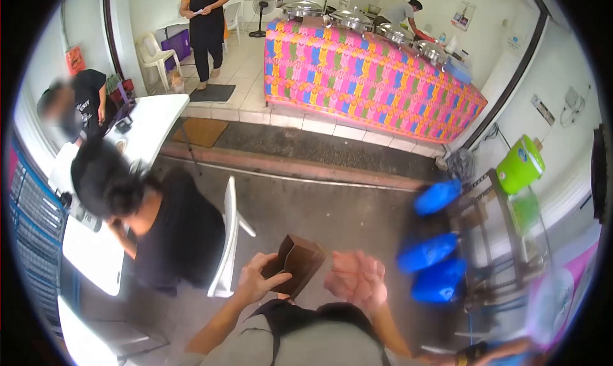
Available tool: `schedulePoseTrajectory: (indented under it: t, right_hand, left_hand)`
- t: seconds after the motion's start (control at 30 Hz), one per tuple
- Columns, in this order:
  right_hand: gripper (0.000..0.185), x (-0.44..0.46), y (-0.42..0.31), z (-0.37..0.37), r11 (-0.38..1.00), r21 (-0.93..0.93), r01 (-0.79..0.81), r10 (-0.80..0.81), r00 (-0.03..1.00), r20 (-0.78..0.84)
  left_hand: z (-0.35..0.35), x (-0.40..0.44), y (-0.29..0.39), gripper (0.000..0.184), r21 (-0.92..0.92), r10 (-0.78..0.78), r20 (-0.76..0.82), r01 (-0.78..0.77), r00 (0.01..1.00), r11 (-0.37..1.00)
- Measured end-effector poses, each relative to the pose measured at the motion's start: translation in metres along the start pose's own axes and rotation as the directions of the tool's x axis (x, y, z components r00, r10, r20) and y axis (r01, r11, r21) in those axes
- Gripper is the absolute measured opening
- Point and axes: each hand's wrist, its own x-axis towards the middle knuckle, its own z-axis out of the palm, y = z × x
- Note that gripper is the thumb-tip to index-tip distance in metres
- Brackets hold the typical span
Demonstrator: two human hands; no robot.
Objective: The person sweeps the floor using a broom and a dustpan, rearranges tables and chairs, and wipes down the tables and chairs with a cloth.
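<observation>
My left hand (260, 278) is closed around the edge of a brown wallet (301, 264), thumb across its front and fingers behind. The wallet stands unfolded in front of my chest, and I cannot make out what is inside it. Just right of it, apart from the wallet, my right hand (355, 278) is raised with the palm showing and the fingers apart, somewhat blurred. I see nothing in that hand.
A person in black sits on a white chair (225, 245) at left, by white tables (96, 254). Blue stools (428, 254) and a rack with a green water jug (520, 165) stand right. Ahead, a step leads to a cloth-covered buffet table (364, 79). Another person's forearm (491, 352) enters lower right.
</observation>
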Motion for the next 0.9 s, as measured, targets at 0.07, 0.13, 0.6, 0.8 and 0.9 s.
schedulePoseTrajectory:
  t: [0.07,0.13,0.6,0.8,0.9]
  right_hand:
    - [0.038,0.05,-0.034,0.037,1.0,-0.02,0.019,-0.019,1.0,-0.023]
    - [0.038,0.111,-0.052,0.031,0.999,-0.036,-0.019,0.018,0.999,-0.038]
    - [0.076,0.599,-0.161,0.209,0.079,-0.841,0.535,0.235,0.81,0.537]
    - [0.079,0.752,-0.155,0.263,0.348,-0.746,0.567,0.423,0.615,0.665]
    - [0.053,0.789,-0.155,0.302,0.44,-0.682,0.584,0.271,0.638,0.721]
  left_hand:
    - [-0.004,0.071,0.013,0.058,0.002,0.029,0.054,-0.029,0.998,1.0]
    - [0.0,0.137,0.012,0.057,-0.083,0.05,0.053,-0.045,0.997,0.995]
    - [-0.035,0.637,0.046,0.088,0.234,0.225,0.388,-0.331,0.894,0.914]
    - [-0.048,0.796,0.076,0.103,0.351,0.124,0.505,-0.335,0.854,0.875]
    - [-0.061,0.863,0.075,0.107,0.386,0.064,0.559,-0.328,0.827,0.862]
